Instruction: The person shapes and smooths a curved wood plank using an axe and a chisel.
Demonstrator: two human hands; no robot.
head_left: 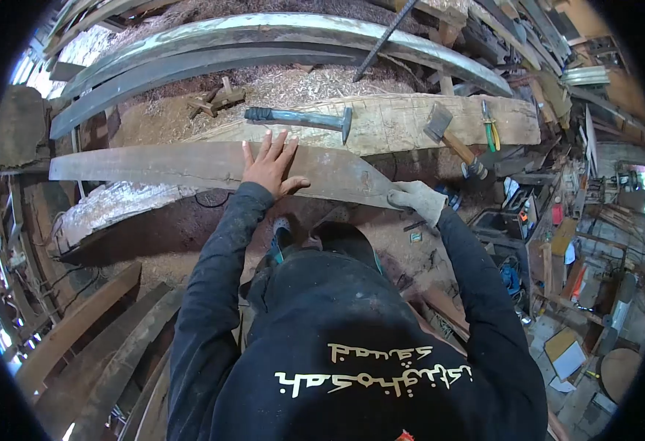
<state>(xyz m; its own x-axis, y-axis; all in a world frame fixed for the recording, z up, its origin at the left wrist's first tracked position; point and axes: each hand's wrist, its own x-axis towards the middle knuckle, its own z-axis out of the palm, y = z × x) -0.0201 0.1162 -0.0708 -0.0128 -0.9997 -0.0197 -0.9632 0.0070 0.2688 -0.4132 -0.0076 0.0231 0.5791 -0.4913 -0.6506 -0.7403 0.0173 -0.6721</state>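
Head view: your left hand [269, 166] lies flat on the long curved plank [190, 163], fingers [267, 144] spread. Your gloved right hand [419, 198] grips the plank's right end, fingers closed around it. Beyond, a hammer [300, 117], a hatchet [449, 136] and pliers [490, 126] rest on the rough beam [403, 121].

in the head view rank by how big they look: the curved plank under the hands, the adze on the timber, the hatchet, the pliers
1. curved plank, by far the largest
2. adze
3. hatchet, only a little smaller than the adze, so that ranking is unsure
4. pliers, smallest
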